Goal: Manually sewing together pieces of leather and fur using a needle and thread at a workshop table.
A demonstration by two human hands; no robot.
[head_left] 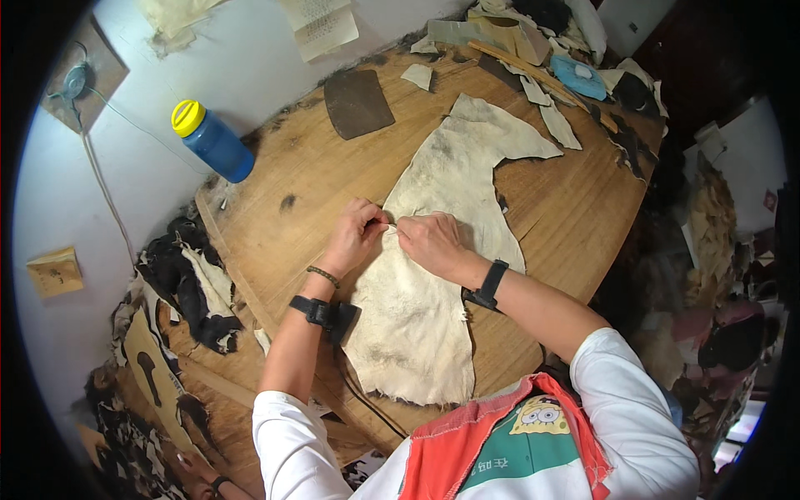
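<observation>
Lying pale face up on the table [567, 208], the hide [417, 308] begins near your apron [483, 421], its near end ragged. Farther up, your left hand [354, 233] and right hand [433, 242] pinch its left edge together; you seem partway along, though what's finished or left doesn't show. Beyond, its far end lies unheld.

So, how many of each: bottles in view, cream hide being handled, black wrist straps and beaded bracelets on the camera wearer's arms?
Blue bottle: 1
Cream hide: 1
Black wrist straps: 2
Beaded bracelet: 1
Total: 5
</observation>
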